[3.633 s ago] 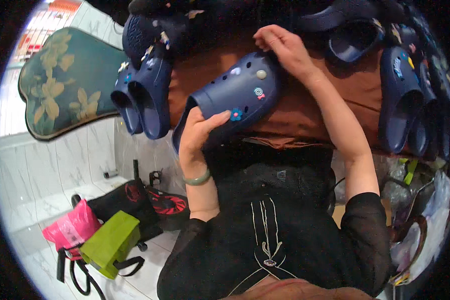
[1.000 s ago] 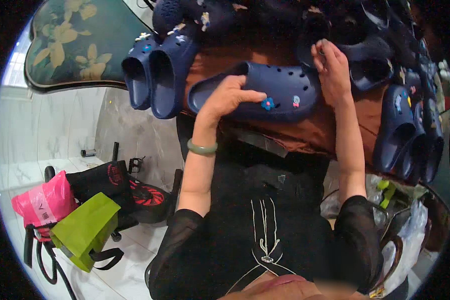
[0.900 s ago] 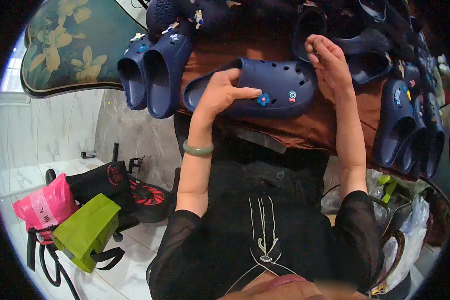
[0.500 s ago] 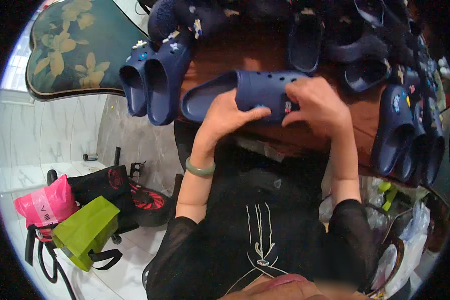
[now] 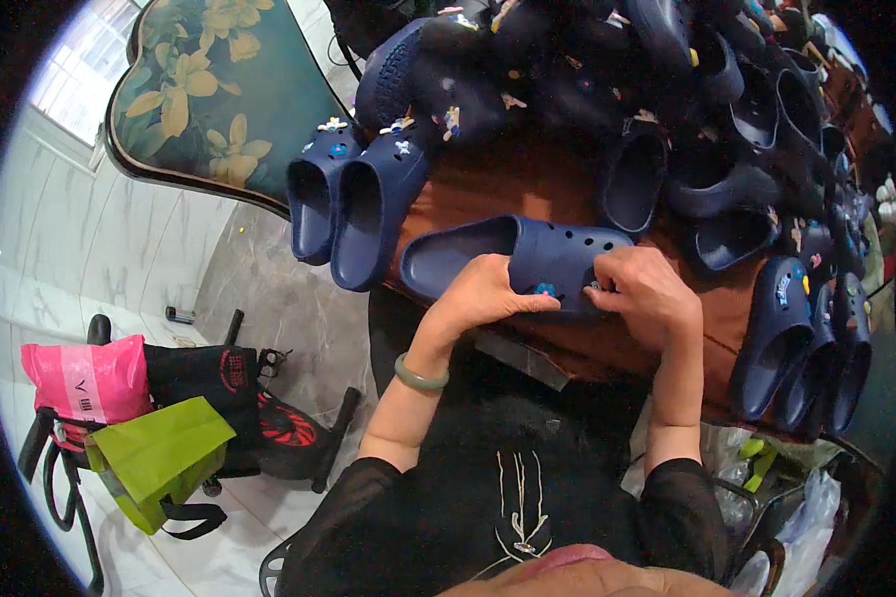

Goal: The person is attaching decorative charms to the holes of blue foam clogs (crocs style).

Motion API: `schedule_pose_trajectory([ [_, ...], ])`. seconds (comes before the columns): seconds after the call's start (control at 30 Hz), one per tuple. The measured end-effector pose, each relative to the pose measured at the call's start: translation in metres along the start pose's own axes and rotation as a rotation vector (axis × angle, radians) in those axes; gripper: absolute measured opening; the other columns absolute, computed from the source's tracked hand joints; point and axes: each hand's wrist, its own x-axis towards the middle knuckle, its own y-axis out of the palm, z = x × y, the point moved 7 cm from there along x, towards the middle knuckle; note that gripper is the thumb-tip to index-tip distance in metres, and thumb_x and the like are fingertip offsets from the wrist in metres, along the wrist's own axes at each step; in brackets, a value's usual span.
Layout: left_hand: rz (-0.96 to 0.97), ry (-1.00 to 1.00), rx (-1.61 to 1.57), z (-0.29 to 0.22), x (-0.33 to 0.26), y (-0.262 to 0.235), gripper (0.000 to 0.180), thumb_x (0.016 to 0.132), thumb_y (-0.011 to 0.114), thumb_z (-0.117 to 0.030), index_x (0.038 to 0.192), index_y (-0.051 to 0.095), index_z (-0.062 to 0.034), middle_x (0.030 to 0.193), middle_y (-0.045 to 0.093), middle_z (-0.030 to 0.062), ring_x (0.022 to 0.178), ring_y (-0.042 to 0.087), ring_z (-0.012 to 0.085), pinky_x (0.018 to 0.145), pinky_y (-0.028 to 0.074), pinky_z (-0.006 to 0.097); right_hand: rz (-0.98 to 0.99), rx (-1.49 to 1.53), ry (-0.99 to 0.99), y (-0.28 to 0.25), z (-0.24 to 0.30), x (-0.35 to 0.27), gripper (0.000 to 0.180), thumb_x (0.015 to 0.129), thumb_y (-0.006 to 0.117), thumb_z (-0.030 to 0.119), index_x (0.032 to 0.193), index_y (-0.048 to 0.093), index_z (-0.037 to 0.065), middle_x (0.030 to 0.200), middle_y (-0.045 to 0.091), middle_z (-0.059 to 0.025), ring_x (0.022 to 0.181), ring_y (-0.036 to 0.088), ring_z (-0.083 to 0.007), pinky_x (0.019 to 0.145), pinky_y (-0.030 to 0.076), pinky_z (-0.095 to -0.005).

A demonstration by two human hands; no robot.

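brown table, hands on clog

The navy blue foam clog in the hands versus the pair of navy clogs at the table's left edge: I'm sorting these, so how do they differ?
The navy blue foam clog lies across the brown table, held by the left hand and right hand; the pair of navy clogs stands side by side, untouched, heel openings toward the person. The held clog is alone; the pair is together. Both are navy with small charms.
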Motion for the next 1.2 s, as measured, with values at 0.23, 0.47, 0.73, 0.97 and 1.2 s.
schedule_pose_trajectory([
  [0.23,-0.008,-0.056,0.031,0.003,0.001,-0.002,0.042,0.071,0.081,-0.035,0.094,0.07,-0.0014,0.085,0.071,0.0145,0.08,0.068,0.0251,0.076,0.051,0.035,-0.045,-0.013,0.043,-0.009,0.002,0.001,0.023,0.085,0.06,0.021,0.075,0.056,0.002,0.07,0.057,-0.0197,0.071,0.058,-0.0386,0.063,0.043,-0.0467],
  [0.47,-0.205,-0.019,0.23,0.006,0.001,-0.003,0.047,0.065,0.081,-0.044,0.089,0.072,-0.004,0.084,0.07,0.0178,0.081,0.067,0.034,0.074,0.052,0.039,-0.303,0.062,0.106,-0.017,-0.011,0.007,0.023,0.085,0.063,0.019,0.071,0.056,0.002,0.066,0.057,-0.0183,0.063,0.059,-0.0351,0.057,0.044,-0.0436],
  [0.73,-0.223,-0.032,0.233,0.011,0.002,-0.005,0.046,0.062,0.08,-0.043,0.083,0.072,-0.0033,0.08,0.069,0.0179,0.08,0.067,0.033,0.074,0.052,0.04,-0.355,-0.057,0.042,-0.014,-0.005,0.01,0.021,0.084,0.064,0.018,0.069,0.055,0.005,0.063,0.059,-0.0145,0.06,0.06,-0.0327,0.054,0.046,-0.042],
  [0.97,-0.287,-0.039,0.403,0.008,0.002,-0.005,0.058,0.059,0.081,-0.053,0.077,0.07,0.0012,0.078,0.068,0.0215,0.077,0.068,0.0352,0.072,0.053,0.042,-0.353,-0.042,0.07,-0.012,-0.004,0.009,0.021,0.084,0.063,0.013,0.069,0.053,0.001,0.065,0.056,-0.0179,0.061,0.057,-0.0356,0.055,0.042,-0.0424],
  [1.2,-0.329,0.001,0.357,0.01,0.005,-0.008,0.052,0.061,0.08,-0.049,0.077,0.071,-0.0001,0.076,0.068,0.021,0.077,0.068,0.0348,0.072,0.053,0.042,-0.406,-0.091,0.019,-0.012,-0.007,0.011,0.021,0.084,0.063,0.018,0.068,0.056,0.006,0.059,0.058,-0.014,0.056,0.06,-0.0321,0.052,0.047,-0.0424],
])
